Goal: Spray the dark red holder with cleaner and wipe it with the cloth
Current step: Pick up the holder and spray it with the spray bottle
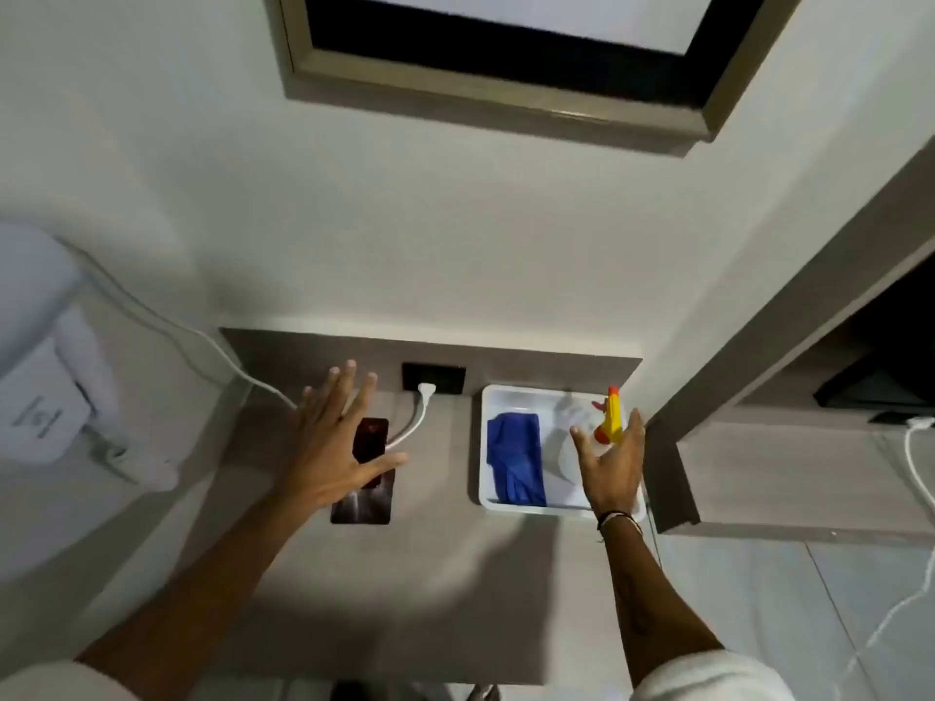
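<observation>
The dark red holder (365,503) lies flat on the grey bedside table (445,548), partly under my left hand (334,447), which hovers over it with fingers spread and empty. A white tray (483,447) to the right holds a folded blue cloth (513,460) and a clear spray bottle (571,447) with a yellow and orange trigger head (613,414). My right hand (609,470) is over the tray's right side, fingers apart, just in front of the bottle and not gripping it.
A black wall socket (434,378) with a white plug and cable sits behind the holder. A bed with a white pillow (45,376) lies to the left. A wooden shelf unit (789,473) stands at the right. A framed picture (506,48) hangs above.
</observation>
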### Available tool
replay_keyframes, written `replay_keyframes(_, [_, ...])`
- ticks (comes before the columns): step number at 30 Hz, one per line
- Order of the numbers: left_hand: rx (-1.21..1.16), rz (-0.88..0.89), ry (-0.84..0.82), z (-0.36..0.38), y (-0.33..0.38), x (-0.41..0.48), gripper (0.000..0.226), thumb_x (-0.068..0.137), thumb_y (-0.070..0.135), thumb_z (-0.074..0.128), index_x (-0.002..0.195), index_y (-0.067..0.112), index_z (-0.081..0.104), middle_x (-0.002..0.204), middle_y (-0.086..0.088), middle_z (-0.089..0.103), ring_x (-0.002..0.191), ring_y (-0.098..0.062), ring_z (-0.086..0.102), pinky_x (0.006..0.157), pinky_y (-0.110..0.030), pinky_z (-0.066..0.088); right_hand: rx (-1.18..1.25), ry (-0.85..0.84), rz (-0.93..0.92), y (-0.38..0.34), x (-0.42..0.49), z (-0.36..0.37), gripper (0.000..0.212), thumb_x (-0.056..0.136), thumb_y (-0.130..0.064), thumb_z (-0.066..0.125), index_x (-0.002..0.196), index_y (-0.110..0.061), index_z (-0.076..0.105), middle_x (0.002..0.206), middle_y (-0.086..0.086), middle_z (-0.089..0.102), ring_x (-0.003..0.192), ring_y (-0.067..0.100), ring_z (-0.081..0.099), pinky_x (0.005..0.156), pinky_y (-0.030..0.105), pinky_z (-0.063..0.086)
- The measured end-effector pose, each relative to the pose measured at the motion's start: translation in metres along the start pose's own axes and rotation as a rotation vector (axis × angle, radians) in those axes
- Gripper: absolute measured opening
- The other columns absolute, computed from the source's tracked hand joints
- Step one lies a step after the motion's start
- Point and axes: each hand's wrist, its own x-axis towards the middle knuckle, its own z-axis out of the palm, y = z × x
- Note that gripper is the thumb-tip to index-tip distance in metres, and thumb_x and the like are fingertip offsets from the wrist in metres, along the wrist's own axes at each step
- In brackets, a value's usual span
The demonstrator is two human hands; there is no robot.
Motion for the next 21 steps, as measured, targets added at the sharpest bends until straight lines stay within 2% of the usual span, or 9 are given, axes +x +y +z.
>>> replay_keyframes(2, [0.002, -0.006, -0.067, 0.009, -0.004, -0.005, 0.128, 0.073, 0.099, 0.042, 0.171, 0.022, 0.017, 0.180, -0.009, -0.001, 0.166, -0.034, -0.002, 0.130, -0.065, 0.009, 0.112, -0.013, -0.021, 0.005, 0.006, 0.006, 0.084, 0.097, -0.027, 0.081, 0.165, -0.011, 0.034, 0.162, 0.012, 0.054, 0.146, 0.037, 0.056, 0.120, 0.056, 0.051])
replay_keyframes(4, [0.036, -0.011, -0.093, 0.017, -0.010, -0.014, 0.132, 0.070, 0.103, 0.042, 0.171, 0.020, 0.016, 0.180, -0.009, 0.000, 0.166, -0.034, -0.002, 0.130, -0.065, 0.009, 0.130, -0.019, 0.016, 0.007, 0.009, 0.011, 0.077, 0.099, -0.021, 0.078, 0.164, -0.013, 0.037, 0.159, 0.010, 0.059, 0.142, 0.037, 0.060, 0.118, 0.057, 0.053])
replay_keyframes(7, [0.036, 0.007, -0.098, 0.028, -0.017, -0.020, 0.141, 0.065, 0.104, 0.050, 0.170, 0.015, 0.020, 0.179, -0.010, 0.008, 0.166, -0.031, -0.001, 0.131, -0.061, 0.007, 0.183, 0.052, 0.058, 0.015, 0.014, 0.022, 0.061, 0.102, -0.011, 0.074, 0.157, -0.015, 0.051, 0.151, 0.009, 0.066, 0.136, 0.035, 0.065, 0.118, 0.056, 0.053])
replay_keyframes(9, [0.010, 0.013, -0.087, 0.028, -0.019, -0.019, 0.137, 0.066, 0.094, 0.064, 0.168, 0.010, 0.027, 0.177, -0.013, 0.021, 0.166, -0.033, 0.008, 0.131, -0.061, 0.013, 0.187, 0.055, 0.077, 0.023, 0.022, 0.024, 0.054, 0.104, -0.008, 0.071, 0.156, -0.014, 0.055, 0.150, 0.010, 0.068, 0.135, 0.035, 0.066, 0.120, 0.055, 0.052])
replay_keyframes(11, [-0.051, -0.003, -0.074, 0.028, -0.020, -0.017, 0.127, 0.064, 0.076, 0.083, 0.162, 0.008, 0.039, 0.168, -0.014, 0.038, 0.160, -0.038, 0.026, 0.126, -0.063, 0.029, 0.168, 0.036, 0.096, 0.028, 0.029, 0.023, 0.051, 0.105, -0.010, 0.070, 0.154, -0.011, 0.057, 0.147, 0.016, 0.070, 0.135, 0.038, 0.067, 0.118, 0.055, 0.052])
replay_keyframes(14, [-0.148, -0.047, -0.040, 0.025, -0.017, -0.016, 0.113, 0.054, 0.054, 0.099, 0.148, 0.013, 0.052, 0.147, -0.009, 0.051, 0.137, -0.033, 0.048, 0.114, -0.055, 0.047, 0.149, 0.039, 0.066, 0.028, 0.036, 0.021, 0.046, 0.104, -0.015, 0.072, 0.148, -0.012, 0.062, 0.134, 0.019, 0.075, 0.119, 0.033, 0.073, 0.115, 0.056, 0.056])
replay_keyframes(17, [-0.243, -0.067, -0.050, 0.023, -0.016, -0.020, 0.113, 0.051, 0.054, 0.099, 0.146, 0.017, 0.052, 0.145, -0.005, 0.051, 0.133, -0.027, 0.048, 0.112, -0.043, 0.047, 0.188, 0.082, -0.064, 0.012, 0.034, 0.010, 0.040, 0.100, -0.024, 0.078, 0.139, -0.027, 0.067, 0.111, 0.004, 0.076, 0.102, 0.018, 0.069, 0.105, 0.050, 0.063])
replay_keyframes(19, [-0.320, -0.097, -0.067, 0.022, -0.018, -0.024, 0.116, 0.049, 0.057, 0.098, 0.148, 0.018, 0.051, 0.146, -0.003, 0.050, 0.134, -0.025, 0.049, 0.112, -0.041, 0.047, 0.236, 0.098, -0.168, 0.000, 0.029, -0.001, 0.034, 0.095, -0.040, 0.082, 0.125, -0.035, 0.069, 0.102, -0.003, 0.073, 0.089, 0.011, 0.070, 0.093, 0.046, 0.068])
replay_keyframes(21, [-0.405, -0.104, -0.070, 0.018, -0.022, -0.028, 0.115, 0.048, 0.059, 0.098, 0.147, 0.020, 0.052, 0.144, 0.000, 0.052, 0.131, -0.024, 0.052, 0.110, -0.041, 0.049, 0.344, 0.113, -0.176, -0.015, 0.016, -0.008, 0.044, 0.089, -0.060, 0.080, 0.120, -0.029, 0.072, 0.103, -0.001, 0.076, 0.088, 0.003, 0.073, 0.092, 0.045, 0.068])
